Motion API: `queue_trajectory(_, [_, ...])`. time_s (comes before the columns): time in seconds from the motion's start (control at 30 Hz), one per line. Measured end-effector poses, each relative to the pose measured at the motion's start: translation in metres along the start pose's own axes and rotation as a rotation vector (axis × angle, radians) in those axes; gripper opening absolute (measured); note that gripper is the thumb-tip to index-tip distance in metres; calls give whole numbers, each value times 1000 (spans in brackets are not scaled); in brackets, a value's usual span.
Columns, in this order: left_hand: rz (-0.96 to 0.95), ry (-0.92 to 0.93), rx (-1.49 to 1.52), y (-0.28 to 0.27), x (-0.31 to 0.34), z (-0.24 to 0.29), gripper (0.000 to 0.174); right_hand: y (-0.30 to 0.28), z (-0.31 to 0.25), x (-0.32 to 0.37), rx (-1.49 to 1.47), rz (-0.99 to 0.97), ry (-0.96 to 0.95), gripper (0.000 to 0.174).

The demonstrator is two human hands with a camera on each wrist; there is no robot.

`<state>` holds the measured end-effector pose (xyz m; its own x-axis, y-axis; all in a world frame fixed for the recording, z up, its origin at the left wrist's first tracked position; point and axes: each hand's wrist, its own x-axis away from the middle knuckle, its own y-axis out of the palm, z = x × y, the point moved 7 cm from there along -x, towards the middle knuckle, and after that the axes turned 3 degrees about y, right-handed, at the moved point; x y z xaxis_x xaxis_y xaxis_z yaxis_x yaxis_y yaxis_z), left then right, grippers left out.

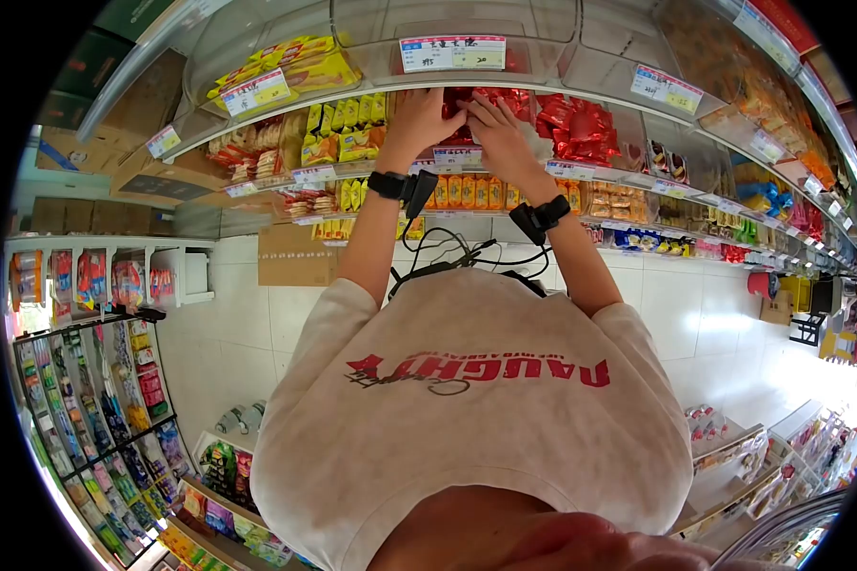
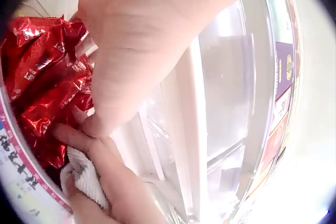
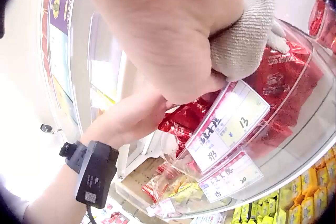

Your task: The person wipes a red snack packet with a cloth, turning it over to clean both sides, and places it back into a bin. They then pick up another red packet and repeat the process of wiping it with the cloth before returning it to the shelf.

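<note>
Foil-wrapped red packets (image 2: 50,77) fill a clear shelf bin in front of me, and both hands reach in over its front. My left hand (image 1: 421,122) lies among these packets, its thumb side large in the left wrist view and most of its fingers hidden. Close beside it, my right hand (image 1: 503,141) holds a whitish ribbed cloth (image 3: 244,43), bunched between the fingers and the palm. In the left wrist view, a finger of the right hand reaches past the cloth (image 2: 86,176) onto the red foil. I cannot tell whether the left fingers grip a packet.
Paper price labels (image 3: 228,124) run along the bin's front edge. Yellow packets (image 1: 338,133) stand left of the bin, more red packets (image 1: 581,128) to its right. An upper shelf (image 1: 452,57) overhangs the hands. A cardboard box (image 1: 297,255) sits low at left; black cables (image 1: 462,252) hang before the chest.
</note>
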<state>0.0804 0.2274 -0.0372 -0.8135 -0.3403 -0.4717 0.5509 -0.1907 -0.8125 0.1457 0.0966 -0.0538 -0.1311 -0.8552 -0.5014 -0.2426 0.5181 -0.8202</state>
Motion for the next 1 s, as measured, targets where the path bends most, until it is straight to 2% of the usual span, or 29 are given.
queue_trajectory(0.13, [-72, 0, -39, 5, -12, -3, 56, 0, 6, 0, -108, 16, 11, 40])
queue_trajectory(0.2, [-133, -66, 9, 10, -11, -7, 52, 0, 5, 3, -144, 24, 11, 38])
queue_trajectory(0.3, [-223, -79, 21, 9, -12, 2, 50, -8, 6, 5, -184, 110, 45, 38])
queue_trajectory(0.33, [-253, -74, 16, 8, -10, 8, 49, -9, 9, 7, -221, 150, 77, 44])
queue_trajectory(0.43, [-93, 162, -137, 8, -2, 20, 49, -13, 13, 12, -316, 242, 197, 61])
queue_trajectory(0.5, [-121, 119, -36, 19, 3, 21, 49, -18, 12, 15, -353, 270, 313, 71])
queue_trajectory(0.7, [-161, 135, 6, 18, 11, 40, 51, -38, 3, 24, -257, 411, 324, 81])
queue_trajectory(0.83, [-91, 184, 10, 14, 15, 49, 45, -42, 1, 28, -161, 317, 335, 82])
queue_trajectory(0.9, [5, 215, -1, 5, 14, 55, 40, -36, 2, 30, -117, 250, 342, 83])
queue_trajectory(1.0, [110, 208, 0, -6, 14, 63, 34, -24, 2, 32, 17, 118, 269, 81])
